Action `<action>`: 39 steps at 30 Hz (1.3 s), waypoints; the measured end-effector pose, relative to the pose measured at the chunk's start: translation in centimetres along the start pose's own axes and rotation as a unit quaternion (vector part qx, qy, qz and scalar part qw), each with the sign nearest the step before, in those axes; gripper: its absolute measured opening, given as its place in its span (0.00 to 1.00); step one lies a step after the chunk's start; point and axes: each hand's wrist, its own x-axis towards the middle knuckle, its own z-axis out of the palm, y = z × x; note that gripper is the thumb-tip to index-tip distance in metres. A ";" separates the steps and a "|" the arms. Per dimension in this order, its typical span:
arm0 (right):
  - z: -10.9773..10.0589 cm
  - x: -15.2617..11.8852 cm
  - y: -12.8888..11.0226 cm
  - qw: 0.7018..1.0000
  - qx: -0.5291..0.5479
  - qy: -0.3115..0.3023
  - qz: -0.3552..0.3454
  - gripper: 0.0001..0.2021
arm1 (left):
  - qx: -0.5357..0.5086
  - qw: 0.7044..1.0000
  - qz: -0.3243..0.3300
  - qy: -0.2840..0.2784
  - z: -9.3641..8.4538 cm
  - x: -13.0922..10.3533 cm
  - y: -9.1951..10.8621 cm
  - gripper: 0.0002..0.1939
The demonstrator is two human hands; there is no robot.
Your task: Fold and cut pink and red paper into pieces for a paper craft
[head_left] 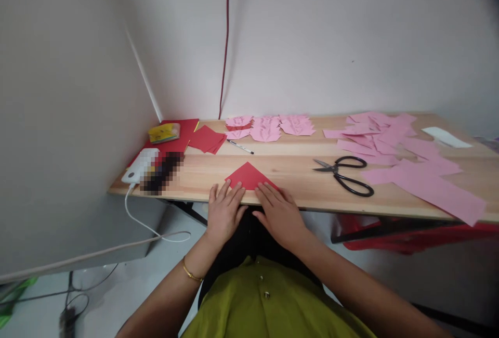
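A piece of red paper, showing as a triangle with its tip toward the wall, lies at the table's front edge. My left hand rests its fingertips on the paper's left side, fingers stretched out and apart. On its right side, my right hand lies with extended fingers over the lower edge. Both thumbs point inward below the table edge, not touching each other. To the right of the paper, scissors with black handles lie with their blades slightly apart. A pen is behind the paper.
Cut pink paper pieces line the back of the table. Pink scraps and a white strip cover the right. Red squares, a yellow packet and a white device with a cable are left.
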 end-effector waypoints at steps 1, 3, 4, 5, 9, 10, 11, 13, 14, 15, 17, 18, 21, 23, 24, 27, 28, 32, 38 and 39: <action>-0.2 -0.3 0.4 1.000 -0.003 0.002 -0.002 0.23 | 0.002 1.000 -0.004 0.000 0.0 -0.1 0.1 0.22; -0.4 -0.8 0.9 1.000 -0.007 0.006 -0.007 0.23 | 0.006 1.000 -0.011 0.000 0.0 -0.2 0.1 0.22; -0.5 -0.9 1.0 1.000 -0.008 0.008 -0.009 0.22 | 0.007 1.000 -0.012 0.001 0.0 -0.3 0.2 0.22; -0.5 -1.0 1.0 1.000 -0.008 0.012 -0.011 0.22 | 0.007 1.000 -0.013 0.003 0.0 -0.4 0.2 0.22; -0.1 -1.4 1.0 0.999 -0.003 0.038 -0.012 0.19 | 0.006 1.000 -0.021 0.015 -0.3 -1.0 0.2 0.21; 0.1 -1.6 1.0 0.999 0.003 0.047 -0.010 0.18 | 0.006 1.000 -0.023 0.016 -0.4 -1.1 0.3 0.21; 0.2 -1.7 1.1 0.998 0.010 0.056 -0.008 0.17 | 0.005 1.000 -0.023 0.016 -0.5 -1.3 0.3 0.21; 0.4 -2.0 1.4 0.997 0.031 0.073 -0.008 0.16 | -0.001 1.000 -0.025 0.016 -0.8 -1.6 0.5 0.20; 0.4 -2.0 1.6 0.996 0.044 0.079 -0.013 0.16 | -0.008 0.999 -0.028 0.017 -1.0 -1.9 0.7 0.21; 0.4 -2.1 1.9 0.995 0.057 0.085 -0.021 0.15 | -0.020 0.999 -0.035 0.019 -1.1 -2.2 0.8 0.21; 0.3 -2.1 2.3 0.991 0.082 0.098 -0.039 0.13 | -0.063 0.995 -0.066 0.037 -1.3 -3.1 1.3 0.19; 0.2 -2.0 2.5 0.989 0.092 0.107 -0.045 0.13 | -0.098 0.989 -0.096 0.052 -1.3 -3.6 1.6 0.17; 0.0 -2.0 2.5 0.983 0.111 0.138 -0.051 0.11 | -0.279 0.921 -0.252 0.098 -1.0 -4.7 3.0 0.12; 0.0 -2.1 1.9 0.979 0.120 0.157 -0.054 0.10 | -0.465 0.804 -0.366 0.058 -0.8 -4.6 4.0 0.15; 0.0 -2.2 1.4 0.977 0.126 0.163 -0.058 0.09 | -0.567 0.715 -0.407 0.035 -0.7 -4.2 4.5 0.17; -0.3 -2.6 -0.3 0.971 0.146 0.172 -0.080 0.08 | -0.765 0.467 -0.443 0.001 -0.8 -2.2 5.5 0.16; -0.5 -2.8 -0.8 0.968 0.156 0.174 -0.091 0.08 | -0.791 0.421 -0.444 0.014 -1.0 -1.5 5.6 0.15; -2.4 -3.0 -1.5 0.958 0.211 0.169 -0.100 0.06 | -0.800 0.402 -0.439 0.078 -2.6 0.5 5.4 0.10; -5.1 -0.3 -0.3 0.920 0.348 0.171 0.051 0.06 | -0.802 0.407 -0.421 0.116 -4.6 1.0 5.2 0.11; -5.3 0.4 -0.3 0.913 0.374 0.149 0.069 0.07 | -0.804 0.405 -0.420 0.117 -4.8 1.1 5.2 0.11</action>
